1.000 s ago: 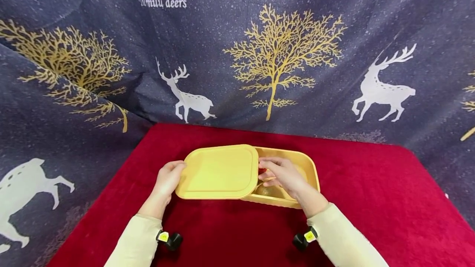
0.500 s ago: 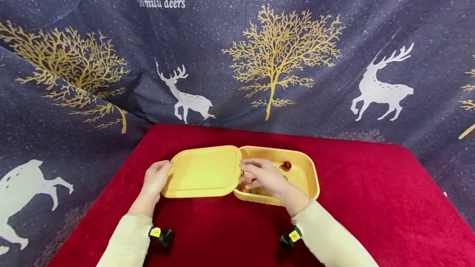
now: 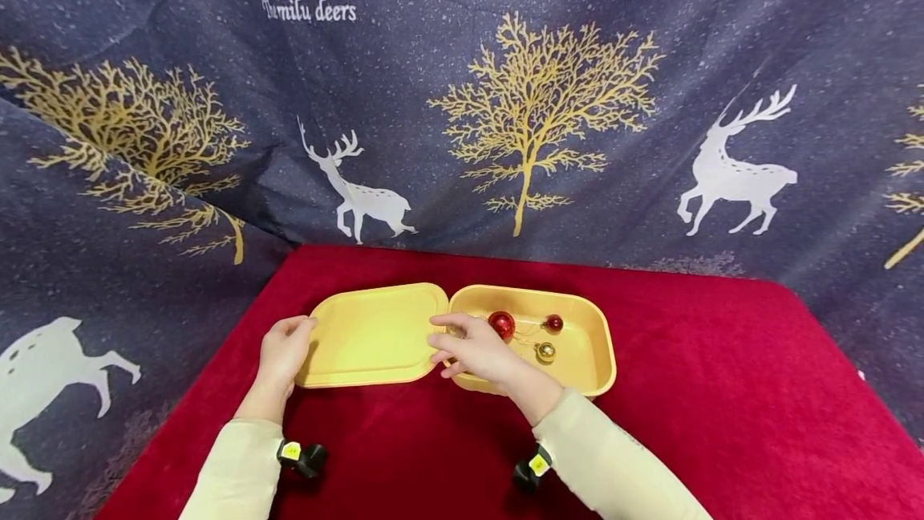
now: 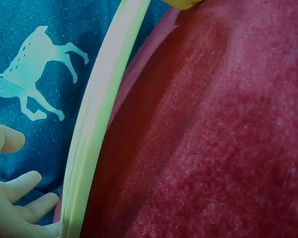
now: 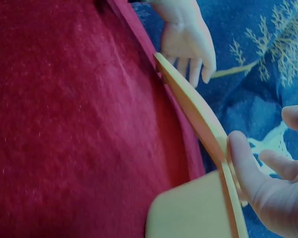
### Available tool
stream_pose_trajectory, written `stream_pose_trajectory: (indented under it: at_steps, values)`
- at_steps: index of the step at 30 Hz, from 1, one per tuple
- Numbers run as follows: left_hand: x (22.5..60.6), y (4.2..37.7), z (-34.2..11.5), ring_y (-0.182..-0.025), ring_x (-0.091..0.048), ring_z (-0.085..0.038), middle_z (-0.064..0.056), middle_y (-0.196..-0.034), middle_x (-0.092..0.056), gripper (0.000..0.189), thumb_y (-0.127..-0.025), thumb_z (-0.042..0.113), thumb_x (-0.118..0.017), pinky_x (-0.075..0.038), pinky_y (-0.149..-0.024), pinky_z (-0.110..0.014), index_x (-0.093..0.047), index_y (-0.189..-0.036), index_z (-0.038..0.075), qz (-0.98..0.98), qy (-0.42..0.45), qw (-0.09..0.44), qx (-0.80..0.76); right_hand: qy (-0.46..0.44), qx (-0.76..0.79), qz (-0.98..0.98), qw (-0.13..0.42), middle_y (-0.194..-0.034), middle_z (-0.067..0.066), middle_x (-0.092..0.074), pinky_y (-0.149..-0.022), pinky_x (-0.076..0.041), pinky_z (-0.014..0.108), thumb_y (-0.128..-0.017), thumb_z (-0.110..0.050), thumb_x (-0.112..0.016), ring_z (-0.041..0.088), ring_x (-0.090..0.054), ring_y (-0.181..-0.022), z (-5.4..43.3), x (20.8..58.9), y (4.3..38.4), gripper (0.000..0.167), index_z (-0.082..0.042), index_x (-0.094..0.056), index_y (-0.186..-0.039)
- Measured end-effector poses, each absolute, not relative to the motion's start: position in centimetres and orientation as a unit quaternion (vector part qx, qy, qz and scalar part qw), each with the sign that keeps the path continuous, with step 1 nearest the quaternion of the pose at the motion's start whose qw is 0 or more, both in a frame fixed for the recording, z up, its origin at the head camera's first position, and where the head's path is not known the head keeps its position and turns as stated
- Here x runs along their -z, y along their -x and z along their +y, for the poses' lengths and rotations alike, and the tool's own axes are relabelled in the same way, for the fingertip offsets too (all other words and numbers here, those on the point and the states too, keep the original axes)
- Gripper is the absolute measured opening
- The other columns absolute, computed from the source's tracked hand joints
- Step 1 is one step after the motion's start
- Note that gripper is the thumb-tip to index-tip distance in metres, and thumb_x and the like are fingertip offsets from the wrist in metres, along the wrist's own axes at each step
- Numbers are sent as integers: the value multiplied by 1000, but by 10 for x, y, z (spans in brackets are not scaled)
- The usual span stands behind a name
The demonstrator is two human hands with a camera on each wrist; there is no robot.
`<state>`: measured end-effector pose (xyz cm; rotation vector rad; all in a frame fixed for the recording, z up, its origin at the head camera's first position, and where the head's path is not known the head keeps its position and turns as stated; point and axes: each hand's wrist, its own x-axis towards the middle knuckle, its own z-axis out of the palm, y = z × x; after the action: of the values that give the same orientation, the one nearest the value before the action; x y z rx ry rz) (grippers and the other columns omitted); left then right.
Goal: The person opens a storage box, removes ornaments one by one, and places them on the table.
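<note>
Touching the yellow lid (image 3: 371,334) at opposite ends, both hands (image 3: 281,351) (image 3: 476,350) are loosely spread.

Layout: box (image 3: 537,290) on table (image 3: 722,359), lid (image 3: 371,335) to its left. In the box — one ball (image 3: 501,326) left, second ball (image 3: 553,323) right, third ball (image 3: 545,352) before the second. Left hand (image 3: 283,350) at lid's left end, right hand (image 3: 476,350) over box's left end — backdrop (image 3: 613,207) behind.

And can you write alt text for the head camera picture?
A person's left hand and right hand are at opposite ends of a yellow lid, beside an open yellow box with red and gold balls, on red cloth.
</note>
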<state>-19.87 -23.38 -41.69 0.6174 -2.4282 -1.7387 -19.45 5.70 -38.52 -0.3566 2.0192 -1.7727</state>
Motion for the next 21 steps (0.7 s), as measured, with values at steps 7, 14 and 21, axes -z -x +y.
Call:
stream_pose_trajectory:
  at_steps: [7, 14, 21]
  values:
    - [417, 201, -235, -114, -43, -30, -24, -132, -45, 51, -94, 29, -47, -36, -92, -37, -45, -132, -6, -803, -206, 61, 556, 152, 630, 731, 212, -155, 22, -18, -72, -57, 37, -90, -20, -61, 32, -67, -96, 41, 382, 187, 54, -1, -44, -138]
    - [423, 197, -244, -117, -44, -34, -26, -131, -47, 54, -94, 33, -46, -35, -96, -42, -45, -132, -5, -818, -220, 73, 526, 143, 631, 725, 234, -158, 20, 4, -74, -57, 34, -89, -19, -63, 30, -67, -98, 22, 387, 179, 56, -5, -43, -140]
    - [425, 197, -248, -115, -46, -38, -27, -126, -51, 51, -93, 32, -46, -36, -93, -43, -48, -129, -4, -844, -227, 88, 478, 128, 632, 722, 249, -155, 24, 14, -76, -56, 36, -87, -19, -64, 31, -67, -100, 7, 400, 174, 59, -7, -42, -140]
